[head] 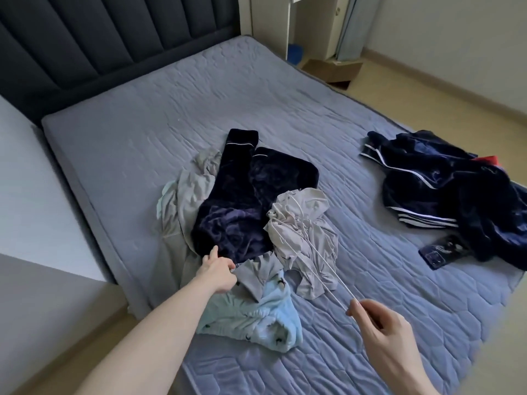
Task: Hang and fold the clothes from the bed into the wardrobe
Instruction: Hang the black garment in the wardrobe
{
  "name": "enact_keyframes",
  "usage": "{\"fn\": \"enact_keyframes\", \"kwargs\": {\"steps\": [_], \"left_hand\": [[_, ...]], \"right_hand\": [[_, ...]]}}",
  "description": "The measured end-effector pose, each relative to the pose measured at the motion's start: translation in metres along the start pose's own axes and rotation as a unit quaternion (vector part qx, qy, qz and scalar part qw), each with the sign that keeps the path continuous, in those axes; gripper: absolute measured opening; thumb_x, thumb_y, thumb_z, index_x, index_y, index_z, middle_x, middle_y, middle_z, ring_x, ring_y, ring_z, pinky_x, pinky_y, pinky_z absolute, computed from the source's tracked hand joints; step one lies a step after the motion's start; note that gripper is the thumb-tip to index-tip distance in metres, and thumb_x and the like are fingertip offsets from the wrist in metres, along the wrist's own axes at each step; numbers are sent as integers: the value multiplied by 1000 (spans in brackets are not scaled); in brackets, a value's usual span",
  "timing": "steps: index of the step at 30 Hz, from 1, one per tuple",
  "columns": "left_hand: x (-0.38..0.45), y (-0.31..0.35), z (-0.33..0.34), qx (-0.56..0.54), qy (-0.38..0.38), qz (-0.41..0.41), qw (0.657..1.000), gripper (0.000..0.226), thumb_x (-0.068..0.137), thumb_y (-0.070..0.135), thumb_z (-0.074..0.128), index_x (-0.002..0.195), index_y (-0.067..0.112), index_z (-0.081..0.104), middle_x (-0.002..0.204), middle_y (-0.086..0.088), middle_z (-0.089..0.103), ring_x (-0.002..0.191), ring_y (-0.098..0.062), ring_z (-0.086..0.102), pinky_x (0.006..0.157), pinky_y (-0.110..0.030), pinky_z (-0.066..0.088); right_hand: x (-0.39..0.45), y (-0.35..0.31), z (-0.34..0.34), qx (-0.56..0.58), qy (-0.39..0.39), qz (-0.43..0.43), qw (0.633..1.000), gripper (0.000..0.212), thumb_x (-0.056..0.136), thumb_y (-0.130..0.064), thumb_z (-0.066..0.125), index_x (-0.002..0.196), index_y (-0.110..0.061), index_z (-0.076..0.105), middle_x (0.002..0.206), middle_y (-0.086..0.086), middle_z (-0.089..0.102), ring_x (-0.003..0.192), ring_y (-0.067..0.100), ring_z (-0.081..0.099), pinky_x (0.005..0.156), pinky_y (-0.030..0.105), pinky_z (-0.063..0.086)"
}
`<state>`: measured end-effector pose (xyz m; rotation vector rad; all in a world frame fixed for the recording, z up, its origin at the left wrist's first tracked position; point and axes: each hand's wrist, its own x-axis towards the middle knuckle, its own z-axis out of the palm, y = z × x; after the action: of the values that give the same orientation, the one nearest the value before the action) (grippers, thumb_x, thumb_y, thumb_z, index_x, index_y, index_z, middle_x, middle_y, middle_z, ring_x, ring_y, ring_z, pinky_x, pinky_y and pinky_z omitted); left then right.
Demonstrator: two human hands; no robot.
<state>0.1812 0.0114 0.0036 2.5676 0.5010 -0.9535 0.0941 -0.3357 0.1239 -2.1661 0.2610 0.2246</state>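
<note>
On the bed (256, 89), your left hand (218, 273) grips grey cloth (256, 273) — your right hand (379, 320) pinches the taut white drawstring (322, 265), running diagonally away-left.

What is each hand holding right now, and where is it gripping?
The left hand grips an edge of the grey cloth in the pile. The right hand pinches the ends of the white cords running from the grey garment.

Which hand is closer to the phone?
Right. The right hand, pinching a white cord, is below-left of the phone. The left hand grips clothes across the pile, much farther off.
</note>
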Motion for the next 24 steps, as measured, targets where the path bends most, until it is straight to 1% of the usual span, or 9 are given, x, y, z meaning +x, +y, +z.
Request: {"fn": "enact_keyframes", "kwargs": {"steps": [4,6,8,10,11,15,17,21,24], "left_hand": [[54,-3,27,-107,-14,-29,994,47,90,22,58,134,37,65,172,-8,0,157,-31,3,127,-40,15],[68,-3,31,-229,1,-36,973,59,88,18,64,146,26,56,164,-14,30,150,-32,30,123,-39,27],[68,-1,28,-369,44,-22,928,51,89,11,69,139,16,62,134,-10,63,110,-19,64,94,-22,53],[44,3,16,-447,89,-6,890,27,90,8,75,115,18,73,113,-10,73,85,-13,67,60,-10,52],[26,5,9,-453,109,11,885,21,90,8,76,106,21,74,105,-10,75,81,-14,68,56,-9,50],[-65,18,-47,-460,158,124,865,30,92,8,69,95,36,78,92,-4,75,72,-10,65,58,-10,51],[-115,30,-91,-475,191,172,841,33,92,9,67,97,40,77,93,5,76,76,-14,67,61,-10,52],[-230,46,-178,-527,257,219,780,30,88,16,63,105,37,76,88,14,74,71,-2,60,66,-12,47],[-308,56,-216,-608,236,231,721,27,92,19,62,114,29,76,104,2,74,96,-17,65,86,-37,51]], "right_hand": [[16,25,24,3,-4,13,1000,29,95,-21,71,66,-22,74,44,-5,41,44,7,35,49,20,30],[14,32,31,6,-9,26,1000,28,93,-18,73,65,-22,74,43,-5,39,43,7,34,48,19,29],[12,32,35,12,-1,38,999,28,91,-14,75,63,-20,75,42,-4,41,42,6,35,48,17,30],[8,28,34,16,11,49,999,30,91,-14,75,62,-22,75,44,1,46,42,6,37,48,18,31],[2,21,31,24,17,59,998,29,91,-14,75,63,-24,75,47,4,50,43,6,39,49,18,32],[-27,-21,8,63,33,76,995,27,90,-13,76,65,-24,74,47,-2,48,44,5,35,46,18,29],[-43,-51,-10,74,22,72,994,25,90,-14,76,66,-20,74,47,-3,41,46,6,33,46,18,26],[-83,-110,-56,100,19,61,993,21,92,-11,75,72,-10,71,52,-2,46,49,7,37,49,21,31],[-116,-153,-86,125,0,14,992,13,91,-10,76,81,-14,69,57,-2,53,49,8,44,50,20,37]]}}
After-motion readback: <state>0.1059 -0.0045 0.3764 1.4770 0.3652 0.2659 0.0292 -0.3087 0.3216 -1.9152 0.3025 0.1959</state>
